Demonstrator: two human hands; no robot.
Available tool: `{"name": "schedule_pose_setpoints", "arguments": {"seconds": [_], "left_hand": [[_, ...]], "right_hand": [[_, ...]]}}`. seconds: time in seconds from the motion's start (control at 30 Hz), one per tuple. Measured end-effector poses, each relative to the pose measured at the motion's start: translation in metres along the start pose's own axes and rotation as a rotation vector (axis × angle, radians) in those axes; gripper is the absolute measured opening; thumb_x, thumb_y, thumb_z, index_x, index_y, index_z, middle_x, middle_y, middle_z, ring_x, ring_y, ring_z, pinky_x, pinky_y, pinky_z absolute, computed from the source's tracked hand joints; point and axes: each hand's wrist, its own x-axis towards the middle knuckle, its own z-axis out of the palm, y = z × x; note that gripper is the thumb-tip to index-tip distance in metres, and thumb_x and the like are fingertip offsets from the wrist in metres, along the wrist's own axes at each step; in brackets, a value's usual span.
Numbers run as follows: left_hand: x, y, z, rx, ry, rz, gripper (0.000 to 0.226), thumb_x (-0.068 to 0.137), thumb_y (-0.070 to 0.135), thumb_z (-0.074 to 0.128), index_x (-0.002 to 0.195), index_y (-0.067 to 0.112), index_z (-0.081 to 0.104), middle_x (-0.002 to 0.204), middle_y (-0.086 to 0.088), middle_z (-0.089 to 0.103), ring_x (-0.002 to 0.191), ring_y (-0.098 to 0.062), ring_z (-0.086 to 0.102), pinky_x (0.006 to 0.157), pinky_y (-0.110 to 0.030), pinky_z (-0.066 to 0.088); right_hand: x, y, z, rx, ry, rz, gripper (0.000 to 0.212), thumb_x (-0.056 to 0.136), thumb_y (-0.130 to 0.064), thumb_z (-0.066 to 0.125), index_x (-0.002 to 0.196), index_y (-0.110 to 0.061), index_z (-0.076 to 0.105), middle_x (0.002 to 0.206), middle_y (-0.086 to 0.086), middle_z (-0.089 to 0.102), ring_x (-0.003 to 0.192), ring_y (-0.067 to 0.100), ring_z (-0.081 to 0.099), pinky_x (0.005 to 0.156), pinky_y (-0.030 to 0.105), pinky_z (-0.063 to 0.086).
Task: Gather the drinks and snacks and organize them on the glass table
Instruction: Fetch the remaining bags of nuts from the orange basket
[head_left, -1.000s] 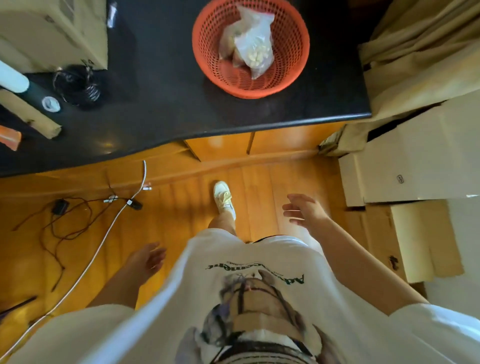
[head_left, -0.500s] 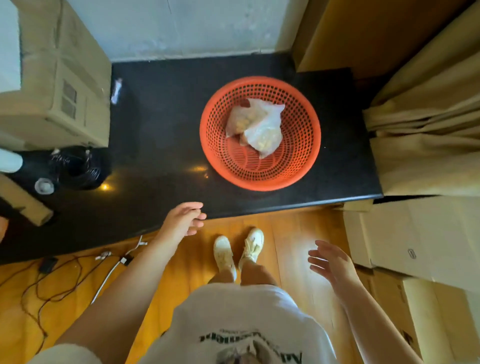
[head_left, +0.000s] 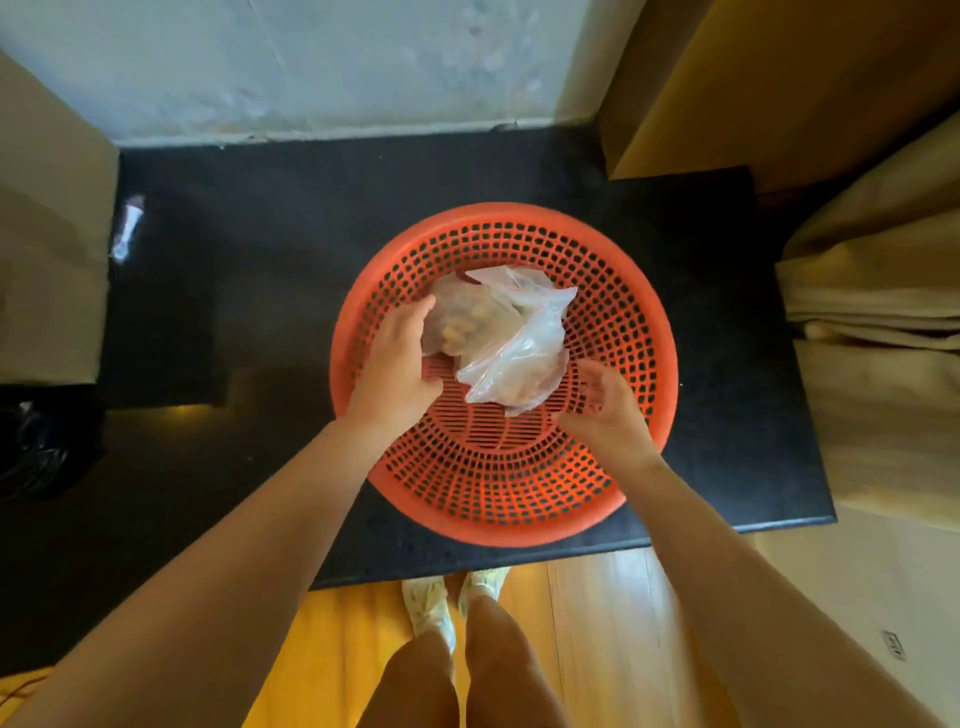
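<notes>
Two clear plastic snack bags (head_left: 498, 332) lie together inside the round orange perforated plastic basket (head_left: 639, 332) on the black stone counter (head_left: 249, 291). Left hand (head_left: 397, 364) cups the far bag, fingers spread on it; right hand (head_left: 605, 410) hovers beside the near bag, fingers apart and loosely curled, positioned for lifting both

— What sort of room is it?
— A pale, mottled wall (head_left: 332, 62) at twelve o'clock, with a black stone counter (head_left: 249, 291) running beneath it.
— And the floor?
— Glossy orange wood floor (head_left: 587, 613) at six. Beige curtains (head_left: 878, 322) hang at three — cardboard boxes (head_left: 47, 249) at nine.
</notes>
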Motion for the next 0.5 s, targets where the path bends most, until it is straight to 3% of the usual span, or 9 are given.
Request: {"name": "schedule_pose_setpoints", "arguments": {"seconds": [0.1, 0.2, 0.27, 0.33, 0.5], "left_hand": [[0.02, -0.009, 0.01, 0.159, -0.035, 0.055, 0.095, 0.073, -0.006, 0.066, 0.149, 0.021, 0.016, 0.155, -0.005, 0.013, 0.145, -0.021, 0.013, 0.116, -0.032, 0.016], [0.03, -0.012, 0.014, 0.205, -0.075, 0.159, 0.097, 0.074, -0.002, 0.069, 0.149, 0.023, 0.013, 0.156, -0.004, 0.008, 0.145, -0.022, 0.009, 0.117, -0.036, 0.019], [0.033, -0.012, 0.014, 0.232, -0.097, 0.219, 0.094, 0.076, 0.003, 0.071, 0.149, 0.022, 0.014, 0.157, -0.004, 0.008, 0.145, -0.023, 0.01, 0.115, -0.034, 0.018], [0.038, -0.01, 0.014, 0.267, -0.102, 0.243, 0.092, 0.076, 0.006, 0.071, 0.149, 0.02, 0.016, 0.157, -0.004, 0.009, 0.145, -0.023, 0.011, 0.114, -0.032, 0.017], [0.05, -0.004, 0.014, 0.278, -0.089, 0.233, 0.084, 0.076, -0.002, 0.066, 0.146, 0.016, 0.024, 0.155, -0.004, 0.021, 0.141, -0.025, 0.022, 0.114, -0.035, 0.024]], "right_hand": [[0.029, 0.007, 0.007, -0.166, -0.053, -0.044, 0.088, 0.065, -0.005, 0.076, 0.14, -0.02, 0.032, 0.132, -0.003, 0.033, 0.123, 0.009, 0.033, 0.097, 0.022, 0.031], [0.046, 0.01, 0.011, -0.215, -0.065, -0.081, 0.097, 0.061, -0.011, 0.08, 0.142, -0.02, 0.028, 0.143, 0.005, 0.03, 0.131, 0.017, 0.033, 0.103, 0.028, 0.033], [0.052, 0.01, 0.014, -0.217, -0.051, -0.105, 0.098, 0.061, -0.012, 0.082, 0.142, -0.019, 0.029, 0.144, 0.004, 0.032, 0.13, 0.017, 0.035, 0.099, 0.023, 0.032], [0.057, 0.011, 0.018, -0.207, -0.028, -0.119, 0.093, 0.061, -0.01, 0.082, 0.14, -0.016, 0.032, 0.139, 0.004, 0.039, 0.124, 0.016, 0.04, 0.091, 0.017, 0.031], [0.061, 0.012, 0.018, -0.161, -0.051, -0.086, 0.083, 0.06, -0.01, 0.082, 0.129, -0.015, 0.037, 0.103, -0.005, 0.054, 0.094, 0.016, 0.054, 0.077, 0.026, 0.04]]}}
